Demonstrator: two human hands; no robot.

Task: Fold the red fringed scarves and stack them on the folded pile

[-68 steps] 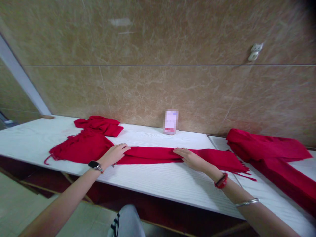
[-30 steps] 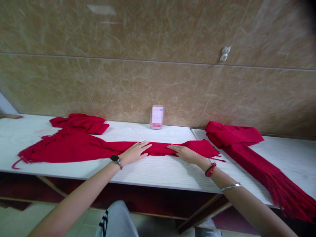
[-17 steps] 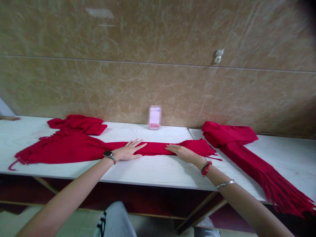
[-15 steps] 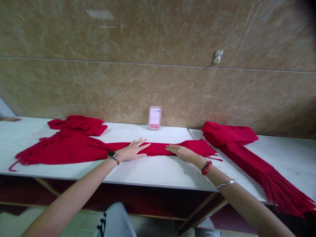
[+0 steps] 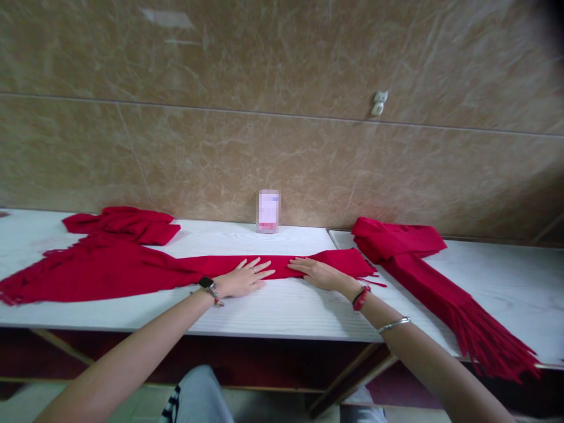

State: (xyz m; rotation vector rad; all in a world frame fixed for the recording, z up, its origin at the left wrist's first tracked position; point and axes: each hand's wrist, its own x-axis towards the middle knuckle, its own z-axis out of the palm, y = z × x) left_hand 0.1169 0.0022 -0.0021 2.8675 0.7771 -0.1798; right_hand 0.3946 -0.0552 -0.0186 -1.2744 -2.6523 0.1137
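Observation:
A red fringed scarf (image 5: 194,265) lies lengthwise on the white table (image 5: 282,314), narrow in the middle and wider toward its left end. My left hand (image 5: 244,279) rests flat on its middle part, fingers spread. Just to the right, my right hand (image 5: 315,272) lies palm down on the same scarf with its fingers stretched out. Neither hand grips the cloth. The scarf's short right end with fringe shows beyond my right hand.
A second red scarf (image 5: 423,282) lies folded at the right, its fringe hanging over the front edge. Bunched red cloth (image 5: 121,223) sits at the back left. A blurred upright box-like item (image 5: 268,211) stands against the tiled wall (image 5: 220,153), which carries a small white cat-shaped piece (image 5: 379,103).
My left hand has slid slightly right along the scarf, closer to my right hand. My right hand stays in about the same place on the cloth. The view has shifted a little.

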